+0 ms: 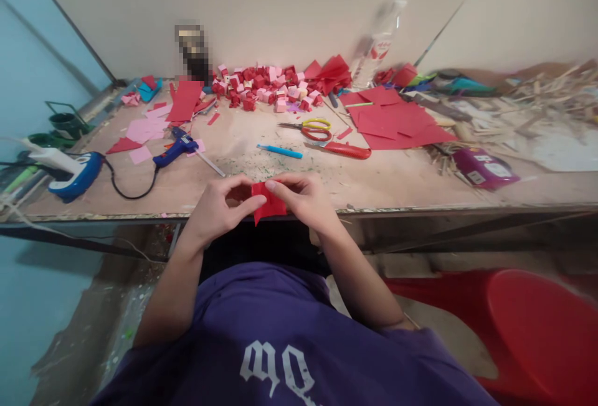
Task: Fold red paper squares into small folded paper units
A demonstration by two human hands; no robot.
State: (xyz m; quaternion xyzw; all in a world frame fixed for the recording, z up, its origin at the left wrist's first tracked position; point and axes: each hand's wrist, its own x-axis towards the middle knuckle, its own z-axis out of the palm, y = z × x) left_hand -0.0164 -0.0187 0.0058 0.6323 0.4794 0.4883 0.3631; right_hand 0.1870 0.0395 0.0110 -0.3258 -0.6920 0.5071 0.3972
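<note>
Between my hands, at the table's front edge, is a small piece of red paper (273,205), partly folded. My left hand (223,207) pinches its left side with the thumb across the front. My right hand (303,197) grips its upper right part, thumb on top. The fingers behind the paper are hidden. Just beyond lie a blue pen-like tool (280,151), scissors (317,128) with yellow and red handles, and a red-handled utility knife (346,149). A blue glue gun (175,147) with a glue stick in it rests to the left.
Many small red and pink paper boxes (266,87) are heaped at the back. Red paper sheets (397,121) and a purple tape measure (484,169) lie right, near a plastic bottle (378,48). A blue power strip (77,179) sits left. A red stool (537,331) stands beside me.
</note>
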